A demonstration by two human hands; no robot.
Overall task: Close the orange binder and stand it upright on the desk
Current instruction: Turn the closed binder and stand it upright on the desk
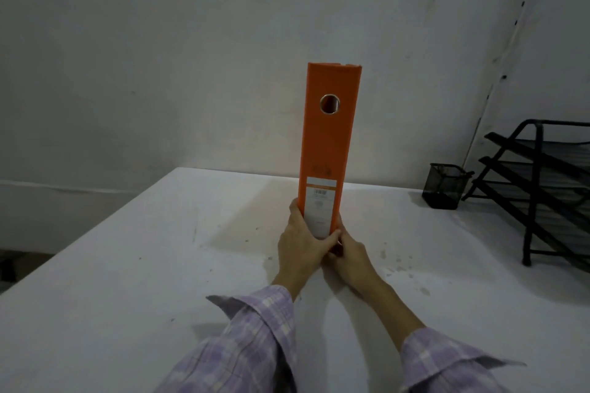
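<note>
Orange binder (329, 137) stands closed and upright on the white desk (127, 265), spine facing us, leaning slightly right at the top. We see the desk as the biggest thing here, scuffed and speckled with dark marks, set against a pale wall. At far right sits a black wire tray rack (539, 188), and just left of it a black mesh pen cup (445, 185), both well apart from the binder.

Our left hand (300, 249) wraps the binder's lower left edge, fingers curled closed around its base, thumb (330, 238) across the bottom of the spine. Our right hand (351, 262) presses against the lower right corner, fingers bent in and touching the binder; how firmly it grips, we cannot tell. Both sleeves are lilac plaid.

Spine has a metal-rimmed finger hole (330, 104) near the top. Lower down is a white label (319, 207) with an orange band and a small barcode; print too blurred to read. A faint embossed logo above the label is unreadable too.
</note>
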